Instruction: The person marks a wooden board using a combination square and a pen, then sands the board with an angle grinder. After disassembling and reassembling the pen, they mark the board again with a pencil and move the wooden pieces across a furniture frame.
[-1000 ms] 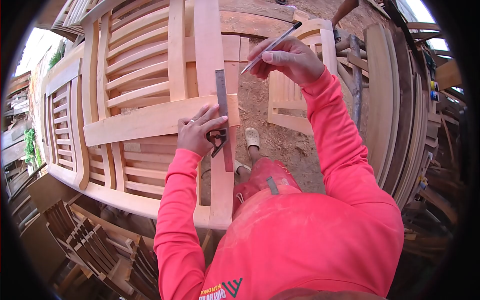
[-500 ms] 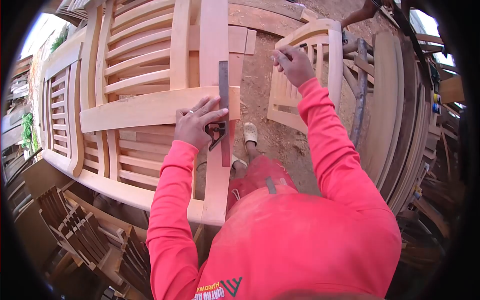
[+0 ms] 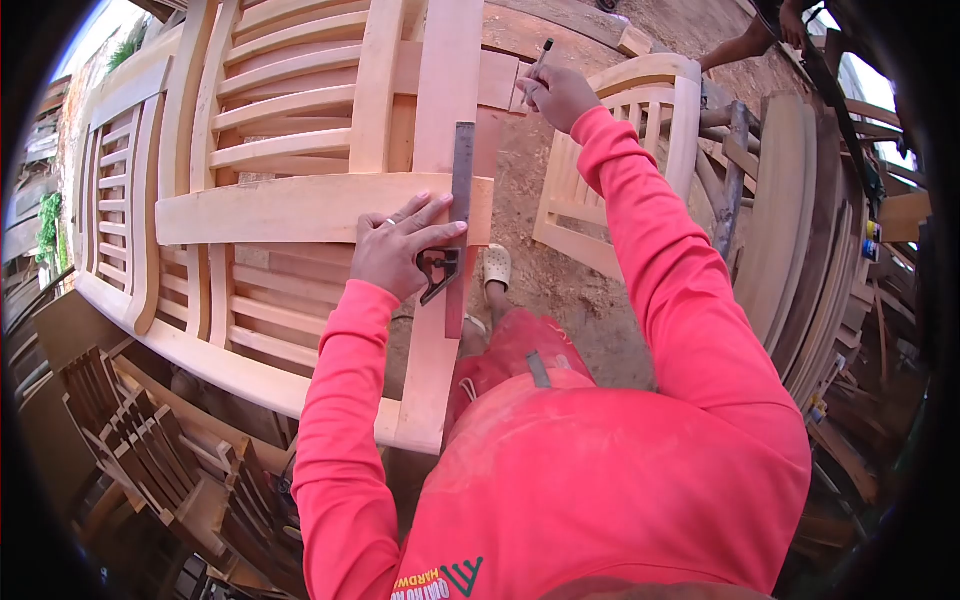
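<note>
My left hand (image 3: 395, 255), with a ring on one finger, is closed on a combination square (image 3: 462, 180). The square's dark head is under my thumb, and its steel blade lies across the right end of a pale, slightly curved wooden board (image 3: 280, 210). My fingertips press on the board and the blade's edge. The board rests across slatted wooden panels (image 3: 290, 120) and a long upright plank (image 3: 445, 85). Beyond the blade's far end, my right hand (image 3: 562, 98) is raised, pinching a pencil (image 3: 546, 50) whose dark end points up.
A slatted chair-like frame (image 3: 680, 125) stands on the dusty ground to the right. Long planks (image 3: 785, 220) are stacked farther right. Dark slatted wooden pieces (image 3: 160, 430) lie at lower left. Part of another person (image 3: 740, 45) shows at upper right.
My right hand has moved up and to the left, and the pencil now shows clearly. My left hand keeps the square on the board. The whole view has shifted slightly.
</note>
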Demonstrator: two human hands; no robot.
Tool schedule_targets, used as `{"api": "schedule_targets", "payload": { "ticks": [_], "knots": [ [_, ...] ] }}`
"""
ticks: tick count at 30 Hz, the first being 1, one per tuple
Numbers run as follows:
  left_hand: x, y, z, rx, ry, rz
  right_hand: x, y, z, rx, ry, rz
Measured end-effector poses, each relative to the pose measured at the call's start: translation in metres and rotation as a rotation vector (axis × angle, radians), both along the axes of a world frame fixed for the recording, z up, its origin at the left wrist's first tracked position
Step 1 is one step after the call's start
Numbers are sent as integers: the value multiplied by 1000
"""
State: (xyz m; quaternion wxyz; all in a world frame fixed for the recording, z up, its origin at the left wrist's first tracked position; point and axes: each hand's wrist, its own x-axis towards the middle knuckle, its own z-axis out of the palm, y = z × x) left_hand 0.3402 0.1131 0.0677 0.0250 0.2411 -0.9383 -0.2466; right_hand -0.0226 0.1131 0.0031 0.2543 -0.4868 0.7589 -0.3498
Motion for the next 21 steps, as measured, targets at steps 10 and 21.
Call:
{"api": "schedule_targets", "payload": {
  "ticks": [10, 21],
  "knots": [
    [0, -3, -1, -12, -33, -15, -5, -2, -3, 26, -80, 95],
    [0, 0, -2, -27, -12, -20, 4, 4, -4, -123, 51, 35]
  ]
}}
